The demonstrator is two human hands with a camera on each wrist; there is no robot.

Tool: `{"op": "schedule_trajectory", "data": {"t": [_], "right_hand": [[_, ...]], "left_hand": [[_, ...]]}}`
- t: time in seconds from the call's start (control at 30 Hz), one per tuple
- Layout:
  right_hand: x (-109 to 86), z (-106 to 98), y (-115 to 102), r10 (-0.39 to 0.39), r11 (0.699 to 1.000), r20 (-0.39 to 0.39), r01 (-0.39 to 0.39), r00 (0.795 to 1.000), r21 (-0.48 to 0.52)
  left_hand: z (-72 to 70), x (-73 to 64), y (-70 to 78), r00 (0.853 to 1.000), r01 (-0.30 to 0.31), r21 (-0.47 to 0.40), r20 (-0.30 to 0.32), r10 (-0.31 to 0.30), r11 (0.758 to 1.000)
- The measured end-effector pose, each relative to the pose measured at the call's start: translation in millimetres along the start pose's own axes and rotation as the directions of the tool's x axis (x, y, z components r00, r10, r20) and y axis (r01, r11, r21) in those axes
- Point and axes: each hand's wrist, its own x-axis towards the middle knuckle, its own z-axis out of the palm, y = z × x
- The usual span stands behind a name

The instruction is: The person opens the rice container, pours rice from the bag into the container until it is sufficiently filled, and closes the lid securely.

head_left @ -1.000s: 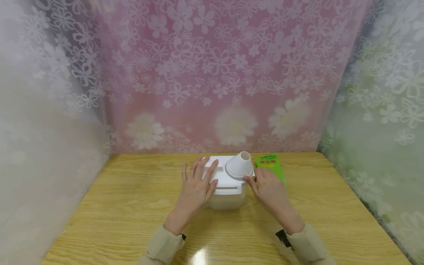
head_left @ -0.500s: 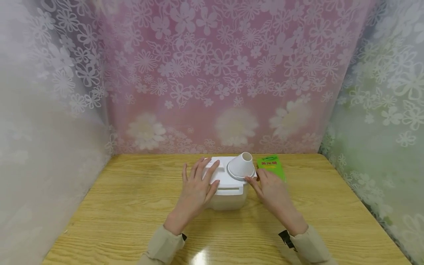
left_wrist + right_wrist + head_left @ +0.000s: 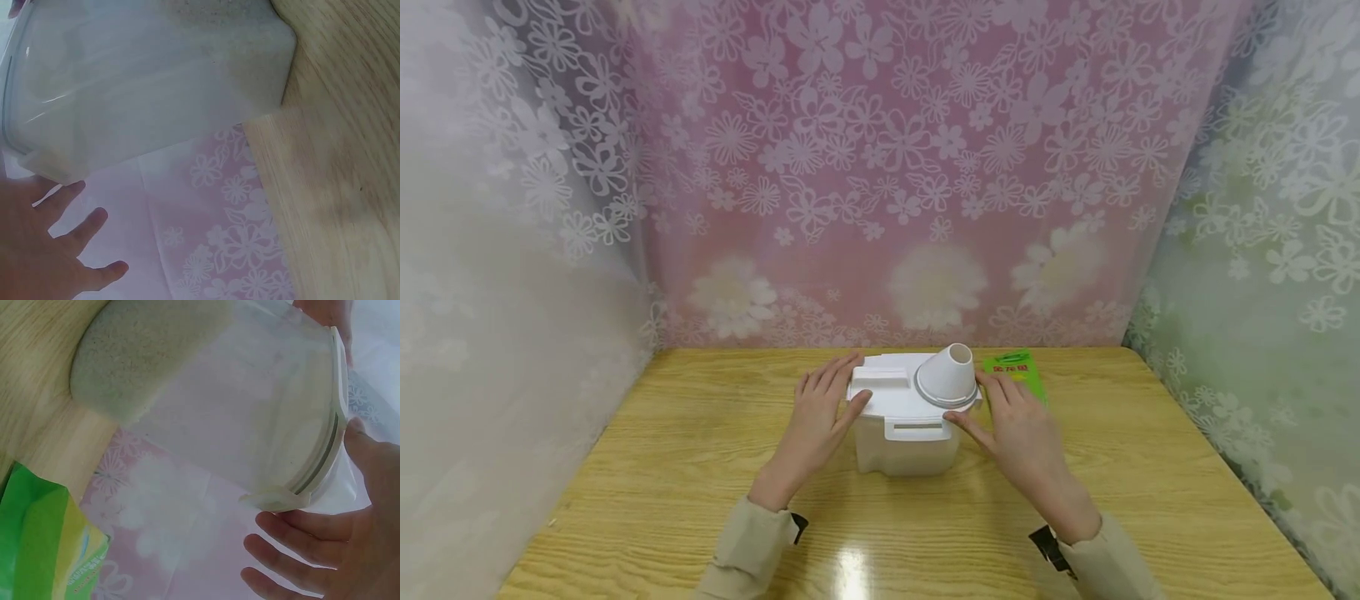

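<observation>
A translucent rice container (image 3: 906, 460) with a white lid (image 3: 891, 403) stands upright on the table. White rice (image 3: 140, 359) shows inside its lower part in the right wrist view. A white cone-shaped cap (image 3: 943, 379) rises from the lid's right end. My left hand (image 3: 811, 418) is at the lid's left end, thumb over the top, with several fingers spread out in the left wrist view (image 3: 37, 247). At the other end, my right hand (image 3: 1024, 431) has its thumb at the near corner and extended fingers by the side latch (image 3: 278, 500). The front latch (image 3: 917, 429) faces me.
A green and yellow packet (image 3: 1028, 379) lies on the wooden table (image 3: 700, 467) behind the right hand. Flowered curtains (image 3: 880, 167) close off the table's back and both sides.
My left hand has slid left off the lid's middle to its left end, uncovering the lid's handle. The right thumb has shifted down and left to the near corner. The container stays in place.
</observation>
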Motion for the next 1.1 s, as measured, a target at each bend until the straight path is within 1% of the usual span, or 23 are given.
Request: {"op": "schedule_trajectory", "data": {"t": [0.1,0.2,0.47,0.63,0.7,0.8,0.93,1.0,1.03,1.1], "right_hand": [[0.3,0.1,-3.0,0.024,0.999,0.004,-0.024,1.000,0.030],[0.2,1.1,-4.5,0.057,0.996,0.020,-0.058,0.998,0.065],[0.0,5.1,-4.9,0.095,0.985,0.093,-0.107,0.991,0.134],[1.1,7.4,-3.0,0.108,0.974,0.170,-0.138,0.980,0.178],[2.4,8.9,-1.9,0.105,0.972,0.190,-0.141,0.976,0.186],[6.6,12.5,0.3,0.098,0.969,0.199,-0.139,0.975,0.204],[14.2,17.2,3.8,0.087,0.968,0.190,-0.128,0.978,0.214],[17.6,18.7,5.1,0.082,0.970,0.179,-0.119,0.980,0.210],[18.9,19.5,5.7,0.078,0.972,0.173,-0.114,0.982,0.208],[20.9,20.7,6.5,0.074,0.972,0.166,-0.108,0.983,0.207]], "left_hand": [[-2.2,0.0,0.3,1.000,0.010,-0.001,0.020,-0.010,1.000],[-3.5,-0.7,1.1,1.000,0.006,0.013,0.016,-0.006,1.000],[-0.7,-8.0,4.2,0.998,-0.002,0.000,-0.056,0.002,1.000],[1.6,-14.8,8.6,0.996,-0.034,-0.006,-0.086,0.033,0.999],[1.5,-18.2,10.2,0.994,-0.047,0.003,-0.099,0.047,0.999],[1.8,-23.8,12.1,0.992,-0.054,0.031,-0.116,0.057,0.998],[4.3,-31.1,14.5,0.979,-0.096,0.077,-0.173,0.108,0.992],[5.5,-34.0,15.5,0.969,-0.128,0.088,-0.202,0.143,0.988],[5.6,-35.1,16.0,0.965,-0.140,0.096,-0.211,0.158,0.985],[4.8,-36.6,16.1,0.962,-0.151,0.100,-0.215,0.169,0.983]]}}
